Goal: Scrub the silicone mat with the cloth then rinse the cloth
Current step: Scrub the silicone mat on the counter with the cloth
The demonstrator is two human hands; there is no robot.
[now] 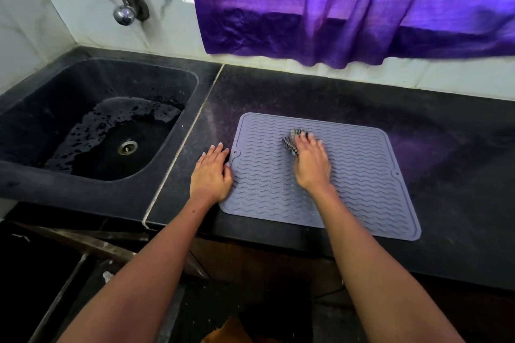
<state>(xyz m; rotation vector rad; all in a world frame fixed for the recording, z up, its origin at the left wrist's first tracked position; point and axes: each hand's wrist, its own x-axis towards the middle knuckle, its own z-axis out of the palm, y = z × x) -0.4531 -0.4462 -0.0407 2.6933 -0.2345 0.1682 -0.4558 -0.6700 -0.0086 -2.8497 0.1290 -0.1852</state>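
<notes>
Head view: grey silicone mat lies flat on the black counter, to the right of the sink. Left hand rests flat with fingers straight on the mat's left edge, partly on the counter. Right hand presses a striped cloth onto the mat's upper middle, fingers over it; the cloth is blurred. No legible writing or brand marks observed.
</notes>
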